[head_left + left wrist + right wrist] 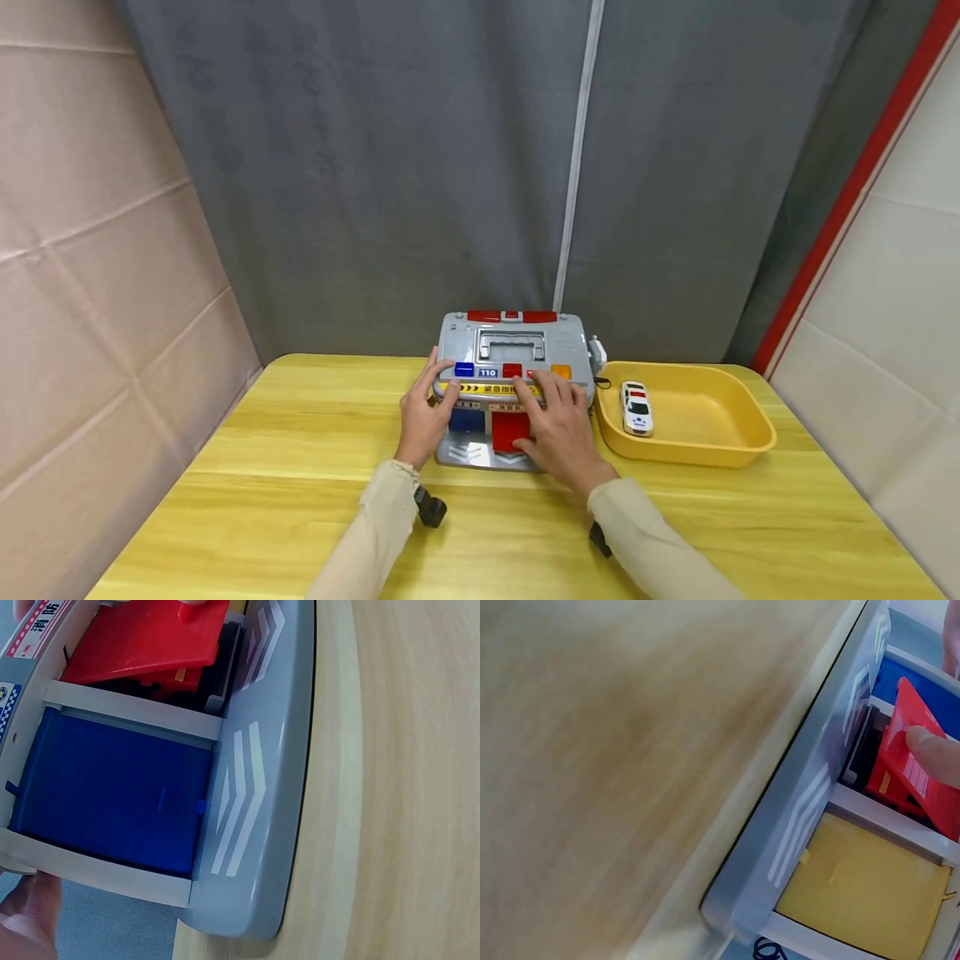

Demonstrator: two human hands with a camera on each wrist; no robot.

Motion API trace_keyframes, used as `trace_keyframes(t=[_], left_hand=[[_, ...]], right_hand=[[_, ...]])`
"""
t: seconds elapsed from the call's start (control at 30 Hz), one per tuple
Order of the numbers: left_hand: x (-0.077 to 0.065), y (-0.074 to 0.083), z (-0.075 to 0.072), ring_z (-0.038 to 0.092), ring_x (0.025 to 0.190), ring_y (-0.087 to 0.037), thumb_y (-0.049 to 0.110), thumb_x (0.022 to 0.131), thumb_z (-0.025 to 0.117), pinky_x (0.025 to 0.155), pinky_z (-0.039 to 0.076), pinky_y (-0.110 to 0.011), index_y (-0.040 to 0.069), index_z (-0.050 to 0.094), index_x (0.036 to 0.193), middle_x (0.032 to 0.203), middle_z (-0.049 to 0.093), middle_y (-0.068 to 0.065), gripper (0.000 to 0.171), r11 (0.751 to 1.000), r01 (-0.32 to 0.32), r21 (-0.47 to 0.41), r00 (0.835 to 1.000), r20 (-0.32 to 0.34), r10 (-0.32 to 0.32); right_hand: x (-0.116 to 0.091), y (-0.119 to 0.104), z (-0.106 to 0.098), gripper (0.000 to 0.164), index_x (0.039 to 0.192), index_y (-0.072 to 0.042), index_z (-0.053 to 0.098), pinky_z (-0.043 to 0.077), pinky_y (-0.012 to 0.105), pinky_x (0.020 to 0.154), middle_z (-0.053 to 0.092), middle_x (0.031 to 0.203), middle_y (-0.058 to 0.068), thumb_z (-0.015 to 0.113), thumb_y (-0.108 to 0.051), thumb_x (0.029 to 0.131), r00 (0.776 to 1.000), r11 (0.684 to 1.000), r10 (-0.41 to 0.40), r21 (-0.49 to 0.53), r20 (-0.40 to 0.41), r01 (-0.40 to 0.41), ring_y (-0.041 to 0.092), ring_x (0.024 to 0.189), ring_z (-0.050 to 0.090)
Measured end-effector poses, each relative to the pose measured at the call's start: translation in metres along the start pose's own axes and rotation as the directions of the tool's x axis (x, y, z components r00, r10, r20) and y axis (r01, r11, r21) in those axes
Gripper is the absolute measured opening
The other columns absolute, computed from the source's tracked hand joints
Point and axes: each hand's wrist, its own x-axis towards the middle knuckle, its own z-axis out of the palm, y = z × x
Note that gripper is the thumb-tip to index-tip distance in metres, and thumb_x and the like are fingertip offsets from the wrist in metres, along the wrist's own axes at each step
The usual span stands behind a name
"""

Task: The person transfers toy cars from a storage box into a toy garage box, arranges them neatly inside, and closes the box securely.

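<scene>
A grey toy garage [566, 342] stands on the table, with buttons on top and coloured doors at its front. My left hand [423, 418] grips its left side, thumb at the front edge and fingers at the side and top. My right hand [561, 429] lies over its front right, fingers on top near the red button [512, 370]. In the right wrist view my right thumb [935, 754] presses the tilted red door [907, 712]. A red toy vehicle [885, 784] shows partly behind that door. The blue door [112, 787] and yellow door [870, 889] are closed.
To the right of the garage is a yellow tray [705, 454] holding a white toy police car [637, 408]. A black coiled cord [767, 949] hangs by the garage's right side. A grey curtain [375, 167] hangs behind the wooden table [300, 500].
</scene>
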Motion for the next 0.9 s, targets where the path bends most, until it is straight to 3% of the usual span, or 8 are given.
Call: trace_keyframes(t=[0.27, 0.53, 0.9], left_hand=[[0.002, 0.002, 0.001, 0.035, 0.152, -0.027, 0.030, 0.098, 0.062, 0.124, 0.030, -0.049, 0.025, 0.064, 0.130, 0.163, 0.036, 0.005, 0.032, 1.000, -0.012, 0.001, 1.000, 0.001, 0.012], [0.002, 0.002, -0.001, 0.035, 0.152, -0.026, 0.031, 0.099, 0.061, 0.124, 0.029, -0.049, 0.025, 0.063, 0.130, 0.163, 0.036, 0.006, 0.032, 1.000, -0.006, 0.000, 1.000, 0.003, 0.006], [0.001, 0.002, -0.002, 0.033, 0.153, -0.025, 0.031, 0.099, 0.061, 0.125, 0.028, -0.048, 0.024, 0.063, 0.131, 0.164, 0.035, 0.007, 0.032, 1.000, 0.006, -0.003, 1.000, 0.009, -0.006]], right_hand=[[-0.002, 0.004, 0.006, 0.102, 0.146, -0.014, 0.049, 0.034, 0.048, 0.096, 0.048, 0.142, 0.017, 0.095, -0.044, 0.059, 1.000, 0.999, -0.015, -0.032, 0.008, 0.015, 0.034, 0.126, 0.044], [0.012, 0.005, 0.009, 0.087, 0.135, -0.019, 0.051, 0.043, 0.045, 0.092, 0.048, 0.136, 0.018, 0.094, -0.042, 0.063, 0.998, 0.992, -0.039, -0.114, 0.055, 0.045, 0.034, 0.121, 0.048], [0.015, 0.003, 0.014, 0.080, 0.131, -0.017, 0.053, 0.045, 0.043, 0.088, 0.054, 0.129, 0.019, 0.093, -0.038, 0.065, 0.997, 0.978, -0.079, -0.196, -0.005, 0.076, 0.033, 0.116, 0.051]])
